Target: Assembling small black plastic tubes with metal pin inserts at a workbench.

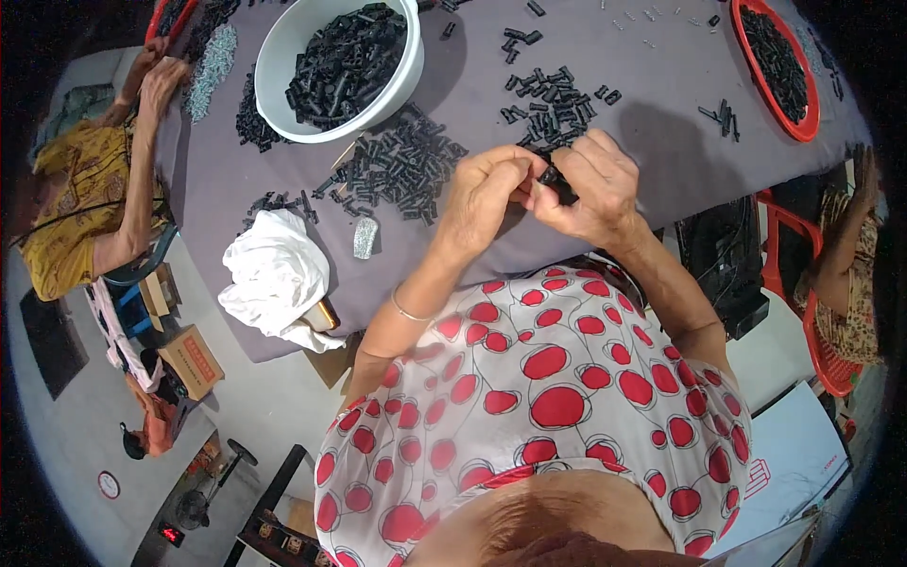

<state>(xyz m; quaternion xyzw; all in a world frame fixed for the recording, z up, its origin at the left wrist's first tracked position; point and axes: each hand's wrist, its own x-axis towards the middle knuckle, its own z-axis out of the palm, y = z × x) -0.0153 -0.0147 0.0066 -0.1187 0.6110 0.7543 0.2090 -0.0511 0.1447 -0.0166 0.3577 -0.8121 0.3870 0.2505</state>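
Observation:
Both of my hands meet over the near edge of the grey-covered table, fingers pinched together. My left hand (484, 200) is closed on a small black plastic part (548, 176), which sits between the two sets of fingertips. My right hand (595, 187) grips the same part from the other side, with its fingers curled. Most of the part is hidden by the fingers. Just beyond the hands lies a loose pile of short black plastic pieces (550, 99). Left of my left hand spreads a larger heap of similar black pieces (397, 165).
A white basin (413, 80) full of black parts stands far left. Nearer lie a bunched white cloth (274, 274) and a small silvery object (365, 238). A red tray (805, 132) of black parts is far right. Other people sit at the left and right sides.

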